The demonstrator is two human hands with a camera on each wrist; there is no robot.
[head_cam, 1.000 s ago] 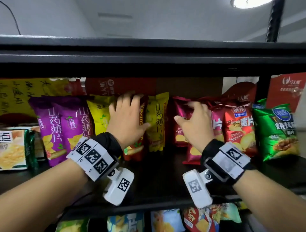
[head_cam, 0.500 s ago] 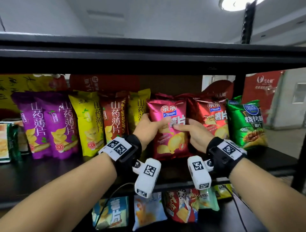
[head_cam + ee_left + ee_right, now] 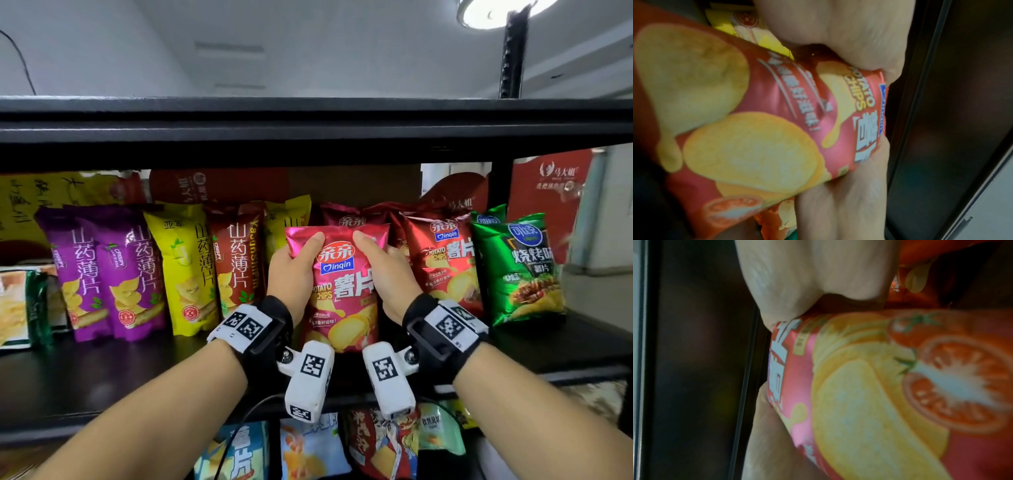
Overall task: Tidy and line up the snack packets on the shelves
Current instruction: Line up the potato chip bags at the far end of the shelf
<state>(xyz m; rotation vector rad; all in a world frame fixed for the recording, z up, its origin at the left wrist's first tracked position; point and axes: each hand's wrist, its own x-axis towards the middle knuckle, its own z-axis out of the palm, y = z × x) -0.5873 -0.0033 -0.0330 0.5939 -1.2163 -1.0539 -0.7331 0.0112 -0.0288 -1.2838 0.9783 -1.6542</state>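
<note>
Pink foil tomato chip packet (image 3: pixel 342 287) is the one in hand, held upright in front of the middle of the row on the black shelf (image 3: pixel 102 373), bottom edge near the shelf board; can't tell if it rests on it or is just lifted. Left hand (image 3: pixel 291 270) grips its left edge, thumb across the front near the top corner, fingers wrapped behind; right hand (image 3: pixel 383 270) mirrors that on the right edge. Both wrist views confirm: packet (image 3: pixel 760 129) pinched between thumb and fingers on each side, tomato print (image 3: pixel 962 386) close to the lens, all a bit blurred. So both hands are closed round the same packet, neither free. Forearms come up from below, roughly parallel, wrists level, palms facing each other. Step in hand, I'd say: squaring up this packet and slotting it into the front line. Gap for it looks to be between the yellow packet (image 3: pixel 287 219) just behind the left hand and the red chip packet (image 3: pixel 442 260) to the right; a darker magenta packet (image 3: pixel 349 216) stands right behind. Next move likely calls for pushing it straight back, face forward, base flat, level with the purple packets (image 3: pixel 102 270) and green packet (image 3: pixel 520 267), then letting go gently so the puffy bag doesn't tip forward. More packets on the lower shelf (image 3: pixel 376 445) not yet dealt with.
</note>
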